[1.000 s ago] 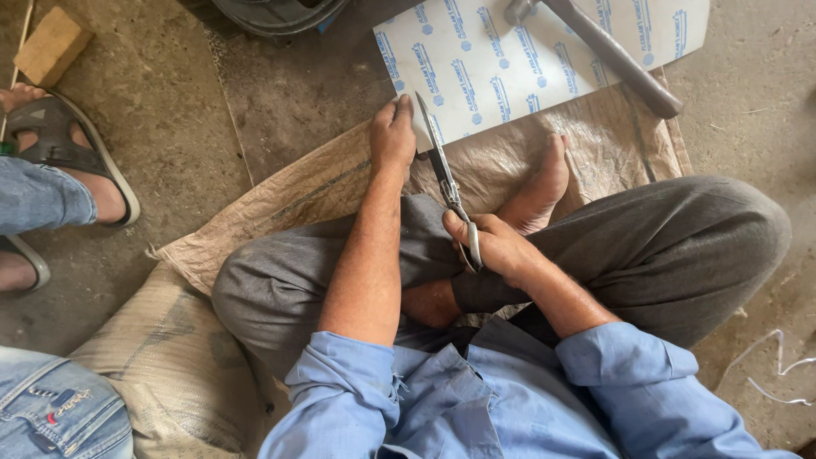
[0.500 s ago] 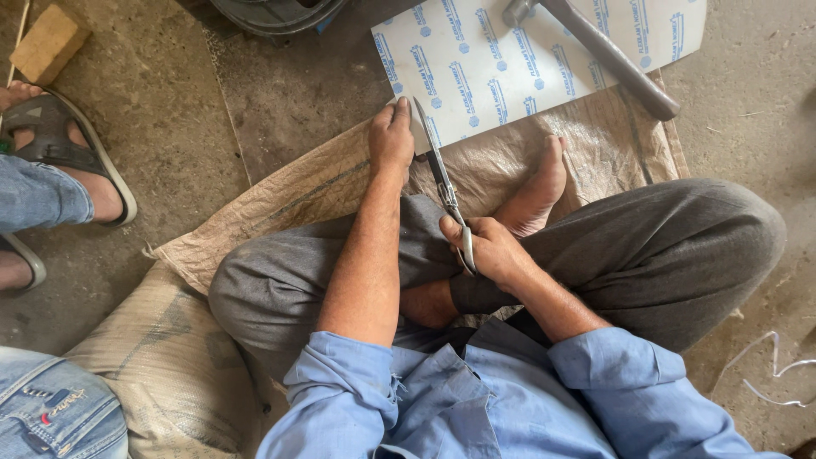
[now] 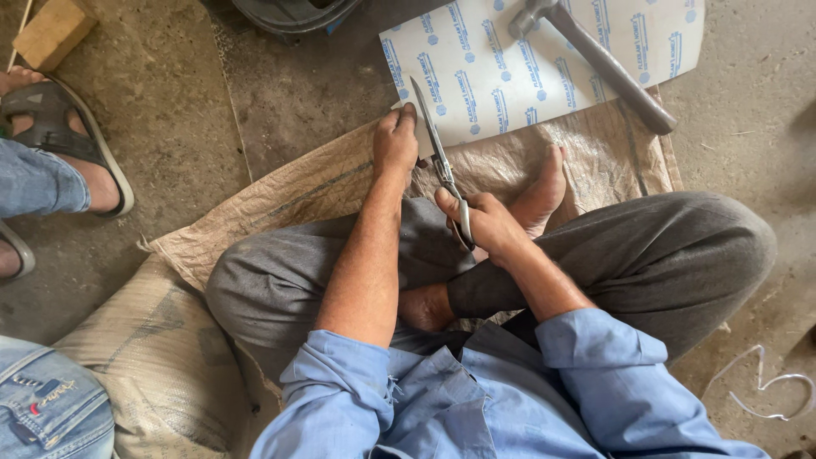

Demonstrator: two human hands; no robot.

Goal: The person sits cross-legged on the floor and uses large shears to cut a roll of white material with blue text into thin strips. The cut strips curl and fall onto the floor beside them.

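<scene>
I sit cross-legged on a woven sack (image 3: 280, 204). My right hand (image 3: 480, 221) grips the handles of metal shears (image 3: 435, 149), whose blades point away from me onto a white sheet with a blue printed pattern (image 3: 510, 76). My left hand (image 3: 395, 140) presses down on the sheet's near-left corner, right beside the blades. The blades are slightly apart at the sheet's edge.
A hammer (image 3: 595, 55) lies on the sheet at the upper right. A wooden block (image 3: 53, 32) sits at top left. Another person's sandalled foot (image 3: 59, 136) and jeans (image 3: 42, 408) are at the left. A dark round container (image 3: 293, 13) stands at the top edge.
The shears and both hands have stayed at the sheet's near edge, with only a slight shift of my right hand on the handles.
</scene>
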